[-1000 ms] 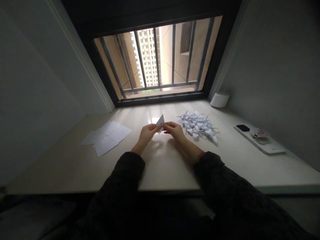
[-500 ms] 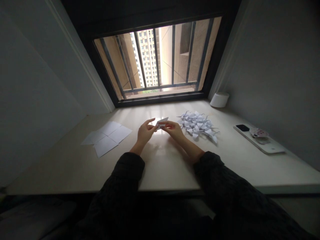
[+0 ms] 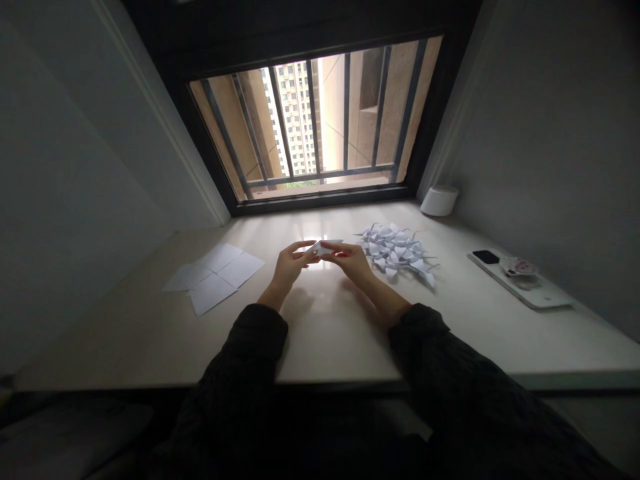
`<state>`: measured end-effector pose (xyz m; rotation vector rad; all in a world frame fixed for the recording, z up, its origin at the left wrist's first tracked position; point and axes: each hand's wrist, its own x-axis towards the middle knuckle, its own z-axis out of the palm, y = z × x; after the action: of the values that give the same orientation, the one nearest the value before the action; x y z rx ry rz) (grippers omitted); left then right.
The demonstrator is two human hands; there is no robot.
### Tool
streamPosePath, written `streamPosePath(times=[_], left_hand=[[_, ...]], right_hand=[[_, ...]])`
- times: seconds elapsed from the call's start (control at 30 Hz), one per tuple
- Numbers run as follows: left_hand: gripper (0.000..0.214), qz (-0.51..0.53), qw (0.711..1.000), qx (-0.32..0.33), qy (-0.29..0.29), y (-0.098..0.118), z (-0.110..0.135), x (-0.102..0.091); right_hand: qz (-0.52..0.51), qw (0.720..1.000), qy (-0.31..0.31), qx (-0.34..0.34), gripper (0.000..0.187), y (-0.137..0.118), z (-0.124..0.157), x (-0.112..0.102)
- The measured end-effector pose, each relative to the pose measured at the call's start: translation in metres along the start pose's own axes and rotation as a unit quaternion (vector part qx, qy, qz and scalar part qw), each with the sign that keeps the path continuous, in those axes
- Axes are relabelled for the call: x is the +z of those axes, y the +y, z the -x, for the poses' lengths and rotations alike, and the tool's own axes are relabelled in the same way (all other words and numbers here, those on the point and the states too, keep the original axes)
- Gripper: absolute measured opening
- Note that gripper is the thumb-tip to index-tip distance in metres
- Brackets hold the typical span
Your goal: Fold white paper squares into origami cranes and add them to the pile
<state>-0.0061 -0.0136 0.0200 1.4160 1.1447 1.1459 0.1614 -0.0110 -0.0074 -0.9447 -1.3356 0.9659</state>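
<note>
Between my two hands is a small folded piece of white paper (image 3: 325, 247), raised over the middle of the white ledge. My left hand (image 3: 290, 263) pinches its left end, thumb and fingers closed on it. From the other side my right hand (image 3: 351, 260) grips the same paper with thumb and forefinger. The fingers cover much of the paper, so its full shape is hidden. A heap of folded white paper cranes (image 3: 395, 250) lies just right of my right hand. Flat square paper sheets (image 3: 220, 270) lie to the left of my left hand.
A white phone (image 3: 520, 280) with a round grip on its back lies at the right. A white cylindrical object (image 3: 439, 200) stands in the back right corner by the wall. Behind the ledge (image 3: 330, 333) is a barred window (image 3: 320, 127) in a dark frame.
The folded paper has turned in my hands, its pointed end now lying flatter toward the right. My left fingers have come down and closed in on the paper.
</note>
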Motion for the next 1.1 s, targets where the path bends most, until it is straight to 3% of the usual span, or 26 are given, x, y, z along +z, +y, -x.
streamPosePath(times=[0.3,0.47,0.77,1.1], left_hand=[[0.056,0.017,0.997,-0.027,-0.068,0.005,0.000,-0.010],[0.050,0.016,0.996,0.003,-0.084,0.009,0.002,-0.009],[0.041,0.032,0.990,0.126,-0.056,-0.001,-0.002,0.000],[0.033,-0.028,0.987,0.156,0.002,-0.006,-0.003,-0.001]], right_hand=[[0.004,1.000,-0.021,0.005,0.043,-0.004,-0.002,-0.006],[-0.001,1.000,-0.016,0.004,0.045,-0.006,-0.003,-0.010],[-0.037,0.999,-0.031,0.013,0.049,-0.012,-0.001,-0.008],[-0.029,0.999,-0.027,-0.002,0.042,-0.017,0.003,-0.004]])
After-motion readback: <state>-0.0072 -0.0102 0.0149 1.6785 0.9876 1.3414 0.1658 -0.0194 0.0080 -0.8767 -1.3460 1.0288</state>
